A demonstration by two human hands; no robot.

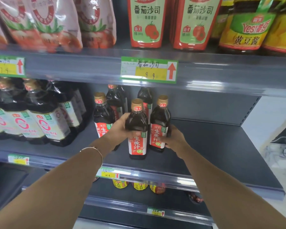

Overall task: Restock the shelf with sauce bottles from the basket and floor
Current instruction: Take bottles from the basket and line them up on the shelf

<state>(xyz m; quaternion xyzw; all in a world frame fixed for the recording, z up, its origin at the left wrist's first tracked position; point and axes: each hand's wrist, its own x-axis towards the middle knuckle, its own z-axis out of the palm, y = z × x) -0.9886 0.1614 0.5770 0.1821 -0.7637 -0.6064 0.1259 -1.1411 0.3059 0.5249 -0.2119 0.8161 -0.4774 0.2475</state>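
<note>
A dark sauce bottle [137, 129] with a gold cap and red label stands near the front of the grey middle shelf [213, 146]. My left hand [120, 128] grips its shoulder from the left. My right hand [173, 138] holds the lower part of a second matching bottle [159, 124] just to the right. A third bottle [102, 116] stands to the left, and two more [116, 100] stand behind in the shadow. No basket or floor shows in this view.
Wrapped packs of larger dark bottles [36, 116] fill the shelf's left part. Tomato sauce pouches [146, 22] and yellow bean paste jars [248, 25] sit on the shelf above. Small yellow-labelled jars [139, 185] stand on the shelf below. The middle shelf's right half is bare.
</note>
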